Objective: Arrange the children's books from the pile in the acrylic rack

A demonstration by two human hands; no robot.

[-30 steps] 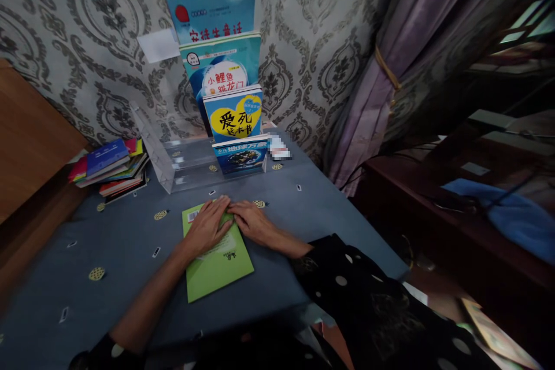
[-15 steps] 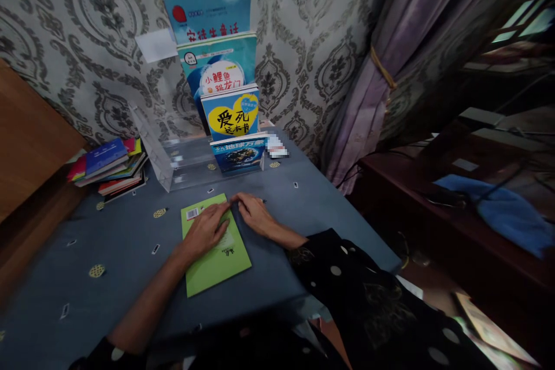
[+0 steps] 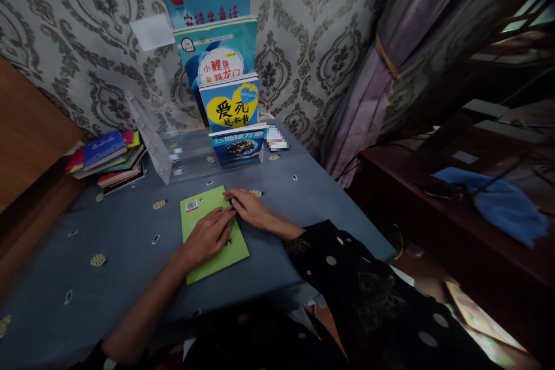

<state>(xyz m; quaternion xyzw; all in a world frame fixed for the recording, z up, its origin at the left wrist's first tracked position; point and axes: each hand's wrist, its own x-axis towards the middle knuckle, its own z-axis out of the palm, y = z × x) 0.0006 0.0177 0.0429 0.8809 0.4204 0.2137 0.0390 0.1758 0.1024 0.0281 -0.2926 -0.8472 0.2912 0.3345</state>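
A green book [image 3: 208, 270] lies on the blue tablecloth, with a barcode at its upper left. My left hand [image 3: 210, 237] rests flat on its cover, fingers stretched towards the right edge. From the right, my right hand [image 3: 249, 208] reaches over the book's upper right edge, its fingers extended and nearly touching the left fingertips. Neither hand grips the book. Beyond it, a clear acrylic stand [image 3: 156, 153] holds several upright books in tiers. The lowest is a blue book with a globe [image 3: 238, 149]; above it is a book with a yellow heart [image 3: 229, 107].
A loose pile of books [image 3: 108, 153] sits at the table's left back. A blurred small item [image 3: 276, 139] lies right of the stand. Patterned wallpaper, a tied purple curtain [image 3: 364, 87] and a dark red cabinet [image 3: 390, 185] with a blue cloth [image 3: 498, 205] border the table.
My left hand has slid a little down the cover towards the right edge. My right hand has shifted left onto the book's upper right edge. The view has tilted slightly.
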